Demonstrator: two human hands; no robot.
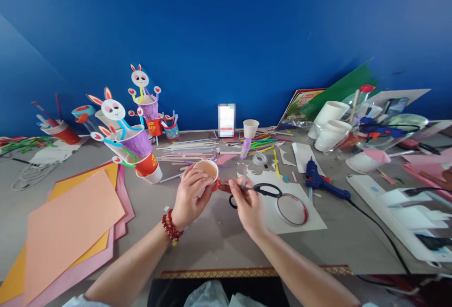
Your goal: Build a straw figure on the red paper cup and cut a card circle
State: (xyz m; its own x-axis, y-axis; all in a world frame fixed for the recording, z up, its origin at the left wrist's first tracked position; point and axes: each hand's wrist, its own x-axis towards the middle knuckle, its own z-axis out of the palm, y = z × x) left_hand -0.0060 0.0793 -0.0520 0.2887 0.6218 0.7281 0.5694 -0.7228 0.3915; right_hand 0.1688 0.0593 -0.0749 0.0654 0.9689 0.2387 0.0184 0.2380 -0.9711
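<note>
Cup: the white cup (208,169) is over the middle of the worktop (208,250), its mouth tilted toward the wearer, perhaps so that rim and side can be watched together.
Left hand: the left hand (189,195) is clamped on the cup, fingers over the rim and thumb at the side, seemingly to steady it and leave the right side free.
Right hand: the right hand (250,207) has thumb and fingers drawn together close to a red piece (215,185) at the cup's side; whether they grip it, I cannot tell.
Scissors: the scissors (267,189) show their black loops on both sides of the right hand; contact is unclear.
White sheet: the white sheet (310,217) lies right of centre, bearing a tape ring (282,215).
Glue gun: the glue gun (323,182) lies toward the right edge, its cord running that way, probably because the power strip (379,210) sits there.
Rabbits: two cup rabbits (136,144) stand toward the far left corner, likely out of the hands' way.
Coloured sheets: the coloured sheets (72,227) are stacked at the near left corner, probably for easy reach.
Straws: the straws (189,147) lie along the far edge, leaving the near edge to the forearms.
</note>
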